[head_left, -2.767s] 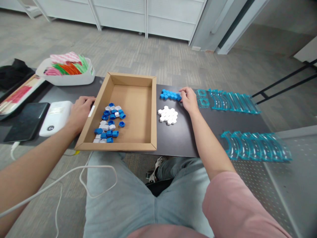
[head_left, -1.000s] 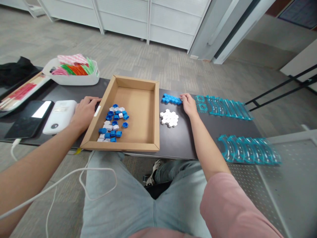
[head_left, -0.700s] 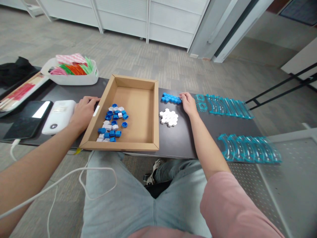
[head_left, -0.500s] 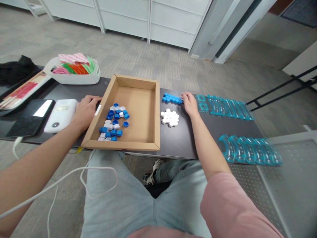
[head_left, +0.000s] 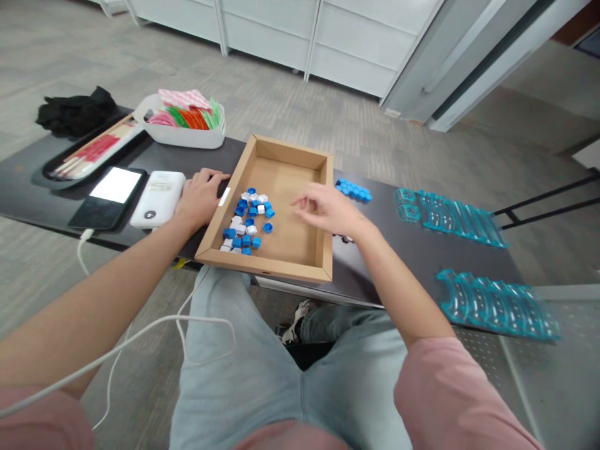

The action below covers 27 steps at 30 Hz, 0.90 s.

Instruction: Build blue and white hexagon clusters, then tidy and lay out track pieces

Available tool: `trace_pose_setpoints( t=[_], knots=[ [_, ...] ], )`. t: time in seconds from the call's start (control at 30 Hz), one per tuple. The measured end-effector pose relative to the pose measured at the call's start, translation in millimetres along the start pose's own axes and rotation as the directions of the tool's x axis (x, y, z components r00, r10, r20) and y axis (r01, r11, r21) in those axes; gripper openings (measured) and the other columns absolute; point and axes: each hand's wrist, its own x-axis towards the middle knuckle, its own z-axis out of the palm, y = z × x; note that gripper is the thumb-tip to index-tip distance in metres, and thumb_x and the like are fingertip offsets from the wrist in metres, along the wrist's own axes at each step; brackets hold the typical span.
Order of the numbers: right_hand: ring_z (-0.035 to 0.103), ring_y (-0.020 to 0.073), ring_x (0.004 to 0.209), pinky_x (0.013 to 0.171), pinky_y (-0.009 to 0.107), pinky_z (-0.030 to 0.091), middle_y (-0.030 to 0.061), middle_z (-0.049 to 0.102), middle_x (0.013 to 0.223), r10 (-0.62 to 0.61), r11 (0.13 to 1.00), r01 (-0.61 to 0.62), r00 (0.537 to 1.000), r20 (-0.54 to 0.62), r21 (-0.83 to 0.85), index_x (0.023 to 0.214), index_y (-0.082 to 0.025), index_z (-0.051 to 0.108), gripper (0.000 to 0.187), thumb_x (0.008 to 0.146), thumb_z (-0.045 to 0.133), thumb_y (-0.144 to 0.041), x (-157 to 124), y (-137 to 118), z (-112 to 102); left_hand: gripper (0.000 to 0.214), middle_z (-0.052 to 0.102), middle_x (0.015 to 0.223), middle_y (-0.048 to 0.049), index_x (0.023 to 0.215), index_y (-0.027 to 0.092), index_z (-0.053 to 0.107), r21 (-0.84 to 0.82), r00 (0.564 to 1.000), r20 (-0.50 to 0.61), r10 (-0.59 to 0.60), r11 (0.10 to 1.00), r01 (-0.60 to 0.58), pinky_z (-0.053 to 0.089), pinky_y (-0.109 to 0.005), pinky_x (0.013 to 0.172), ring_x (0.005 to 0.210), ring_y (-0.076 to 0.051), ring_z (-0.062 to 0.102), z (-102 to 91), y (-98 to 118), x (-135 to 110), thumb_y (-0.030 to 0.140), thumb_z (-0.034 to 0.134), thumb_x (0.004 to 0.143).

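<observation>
Standing on grey carpet [head_left: 351,137], black table [head_left: 403,256], cardboard box [head_left: 267,267], right fingers [head_left: 304,201] spread empty, left fingers [head_left: 210,176] flat.

SURFACE: we log one dark table [head_left: 398,250] | LEFT: black cloth [head_left: 75,112], stick tray [head_left: 89,153], white basket [head_left: 187,134], phone [head_left: 110,197], white device [head_left: 158,199] | CENTRE: cardboard tray [head_left: 276,265] at near edge | RIGHT: blue hexagon cluster [head_left: 354,190] beside it; two teal curved-piece rows [head_left: 450,212] [head_left: 497,303]
</observation>
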Motion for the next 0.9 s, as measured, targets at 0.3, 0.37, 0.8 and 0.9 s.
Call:
trace_pose_setpoints(
  t=[0.3, 0.37, 0.8, 0.9],
  knots=[
    [0.074, 0.0279, 0.107, 0.092, 0.041, 0.051, 0.0086, 0.083, 0.123, -0.060, 0.952, 0.171, 0.917, 0.394, -0.253, 0.112, -0.026, 0.086, 0.021, 0.103, 0.073, -0.012, 56, -51, 45, 0.066, 0.060, 0.169, -0.0205, 0.167, 0.024, 0.068, -0.038, 1.000, -0.020, 0.015, 0.999, -0.015, 0.042, -0.059, 0.134, 0.156, -0.044, 0.055, 3.2, -2, 1, 0.043, 0.052, 0.106],
    [0.074, 0.0274, 0.108, 0.095, 0.041, 0.054, 0.0091, 0.082, 0.125, -0.108, 0.977, 0.158, 0.947, 0.304, -0.144, 0.124, -0.026, 0.085, 0.025, 0.106, 0.071, -0.015, 47, -42, 30, 0.067, 0.060, 0.169, -0.0216, 0.167, 0.022, 0.068, -0.030, 1.000, -0.023, 0.015, 0.999, -0.016, 0.043, -0.060, 0.134, 0.156, -0.045, 0.055, 3.2, -2, 1, 0.042, 0.051, 0.106],
    [0.074, 0.0303, 0.100, 0.096, 0.051, 0.062, 0.0061, 0.084, 0.106, 0.331, 0.937, -0.338, 0.775, -0.539, 0.089, 0.102, -0.029, 0.080, 0.021, 0.090, 0.086, -0.045, -97, 115, -53, 0.067, 0.054, 0.174, -0.0259, 0.170, 0.009, 0.060, 0.040, 0.995, 0.095, 0.006, 0.999, -0.009, 0.041, -0.060, 0.136, 0.158, -0.044, 0.051, -12.4, 5, -2, 0.038, 0.047, 0.111],
    [0.073, 0.0315, 0.101, 0.108, 0.057, 0.058, 0.0046, 0.086, 0.104, 0.301, 0.945, -0.327, 0.847, -0.438, 0.016, 0.095, -0.029, 0.080, 0.015, 0.088, 0.089, -0.040, -103, 127, -46, 0.068, 0.054, 0.173, -0.0260, 0.169, 0.008, 0.059, 0.085, 0.995, 0.096, -0.002, 0.996, -0.006, 0.042, -0.059, 0.135, 0.156, -0.044, 0.053, -12.5, 3, -1, 0.038, 0.047, 0.109]
  ],
)
